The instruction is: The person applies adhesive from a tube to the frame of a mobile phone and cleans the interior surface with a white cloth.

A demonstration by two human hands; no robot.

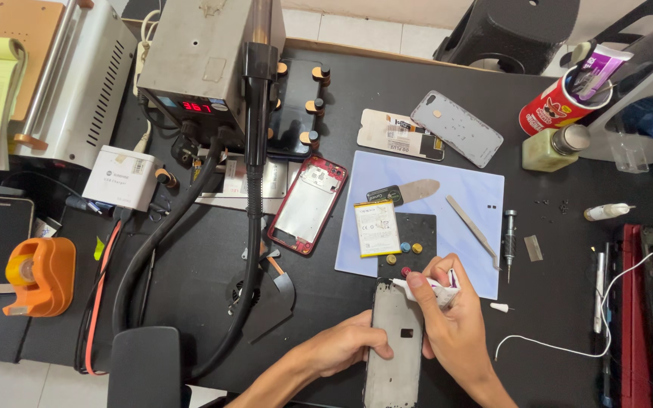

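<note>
Bench view: phone frame (394, 344) flat on black mat (553, 302), lower centre, held by both hands.
Left hand (349, 344) grips frame's left edge, fingers curled. Right hand (451, 321) pinches small white tube (428, 291), tip touching frame's top edge. Blue pad (462, 196) just behind carries battery (376, 227), tweezers (471, 227).

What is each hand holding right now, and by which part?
The left hand steadies the phone frame by its left edge. The right hand pinches a small white tube near its tip, over the frame's top.
</note>
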